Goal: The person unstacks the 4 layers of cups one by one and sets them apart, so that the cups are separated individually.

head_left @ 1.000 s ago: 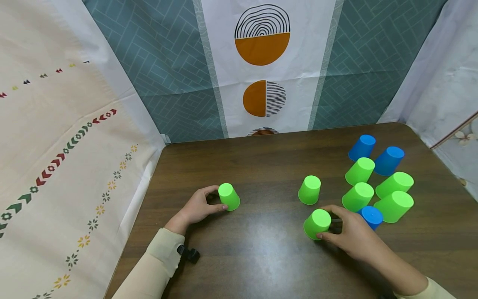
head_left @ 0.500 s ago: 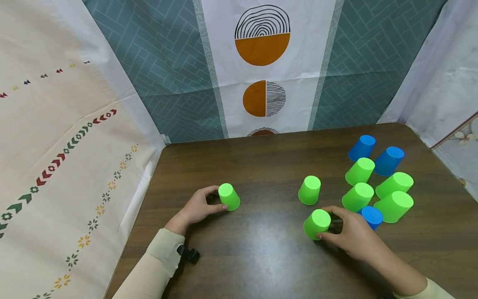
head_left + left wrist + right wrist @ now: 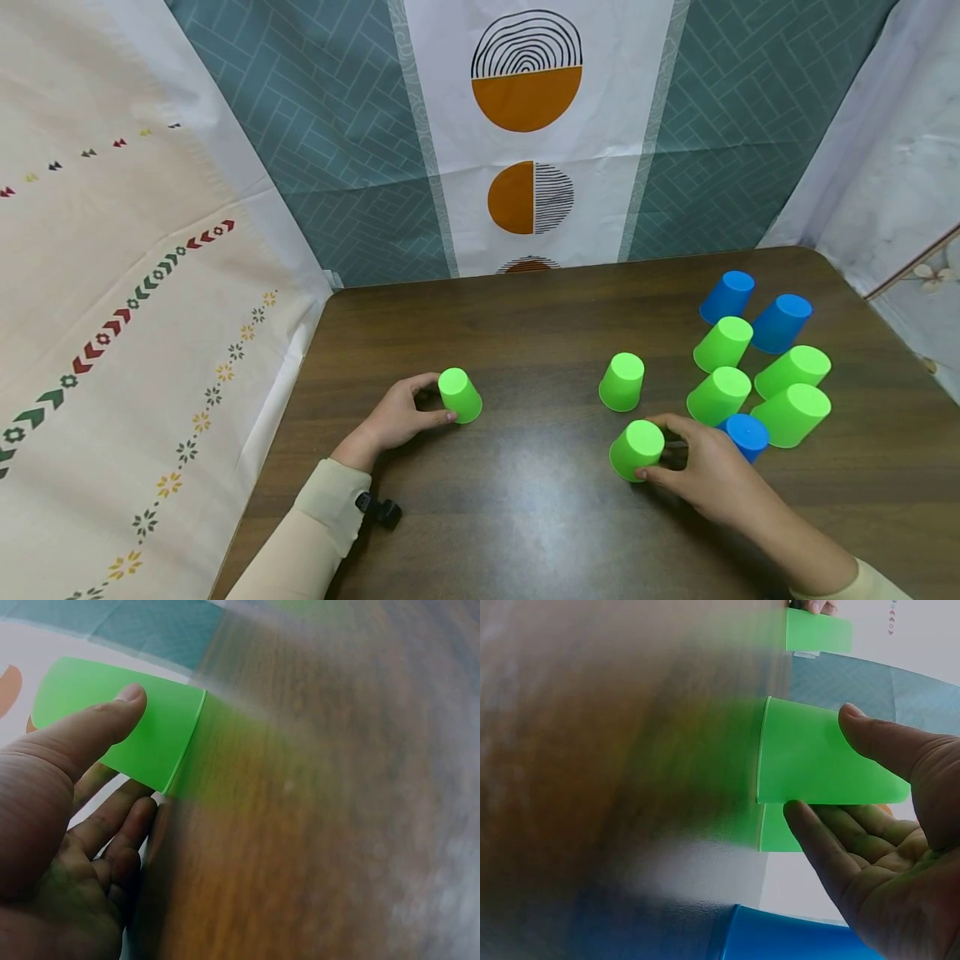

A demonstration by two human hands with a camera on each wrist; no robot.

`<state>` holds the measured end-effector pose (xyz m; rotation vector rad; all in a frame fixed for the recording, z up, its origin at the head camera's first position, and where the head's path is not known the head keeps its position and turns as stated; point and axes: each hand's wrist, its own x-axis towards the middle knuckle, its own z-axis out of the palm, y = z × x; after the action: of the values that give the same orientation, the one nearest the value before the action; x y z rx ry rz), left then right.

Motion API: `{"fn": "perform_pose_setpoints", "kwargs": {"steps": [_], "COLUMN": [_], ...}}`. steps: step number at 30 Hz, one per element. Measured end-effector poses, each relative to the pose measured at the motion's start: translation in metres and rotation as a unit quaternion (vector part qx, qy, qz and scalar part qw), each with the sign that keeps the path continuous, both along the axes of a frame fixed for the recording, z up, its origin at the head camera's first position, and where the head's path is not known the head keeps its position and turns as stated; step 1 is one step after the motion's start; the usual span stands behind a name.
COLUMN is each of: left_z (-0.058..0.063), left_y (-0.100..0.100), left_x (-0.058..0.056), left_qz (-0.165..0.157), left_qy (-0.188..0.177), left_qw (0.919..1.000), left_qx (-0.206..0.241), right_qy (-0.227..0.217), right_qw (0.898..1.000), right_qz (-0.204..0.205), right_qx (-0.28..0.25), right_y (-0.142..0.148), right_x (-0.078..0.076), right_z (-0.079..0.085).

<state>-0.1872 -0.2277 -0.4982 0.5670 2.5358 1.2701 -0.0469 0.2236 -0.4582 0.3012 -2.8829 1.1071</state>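
My left hand (image 3: pixel 403 415) holds a green plastic cup (image 3: pixel 462 398), thumb on its near side and fingers behind it. The cup is upside down on the brown table, and its rim (image 3: pixel 187 742) meets the tabletop in the left wrist view. Over to the right, my right hand (image 3: pixel 708 467) grips another upturned green cup (image 3: pixel 636 450) between thumb and fingers. The right wrist view shows the thumb pressed to this cup's wall (image 3: pixel 821 754), with fingertips at the opposite side. Just behind it stands a third green cup (image 3: pixel 622 382), also upturned and untouched.
Right of the right hand, several upturned green cups (image 3: pixel 792 415) stand bunched together. One blue cup (image 3: pixel 746 437) is close behind the right hand's knuckles; two more blue cups (image 3: pixel 782 323) are at the far right. A patterned cloth (image 3: pixel 360 167) hangs past the table's (image 3: pixel 480 333) back edge.
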Motion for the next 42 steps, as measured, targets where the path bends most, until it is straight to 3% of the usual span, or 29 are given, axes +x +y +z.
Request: {"fn": "perform_pose_setpoints", "kwargs": {"steps": [7, 15, 27, 42], "left_z": [0.003, 0.019, 0.038, 0.044], "left_y": [0.002, 0.013, 0.063, 0.138], "left_x": [0.002, 0.009, 0.026, 0.029], "left_qz": [0.0, 0.009, -0.074, -0.165], "left_qy": [0.003, 0.019, 0.026, 0.019], "left_qw": [1.0, 0.9997, 0.9968, 0.9861], "left_qx": [-0.001, -0.011, 0.013, -0.009], "right_qy": [-0.004, -0.002, -0.012, -0.016], "right_qw": [1.0, 1.0, 1.0, 1.0], "right_qz": [0.001, 0.003, 0.003, -0.003], "right_qx": [0.001, -0.002, -0.009, -0.004], "right_y": [0.0, 0.0, -0.001, 0.002], "right_x": [0.001, 0.0, 0.0, -0.001], "right_z": [-0.001, -0.002, -0.001, 0.0]}}
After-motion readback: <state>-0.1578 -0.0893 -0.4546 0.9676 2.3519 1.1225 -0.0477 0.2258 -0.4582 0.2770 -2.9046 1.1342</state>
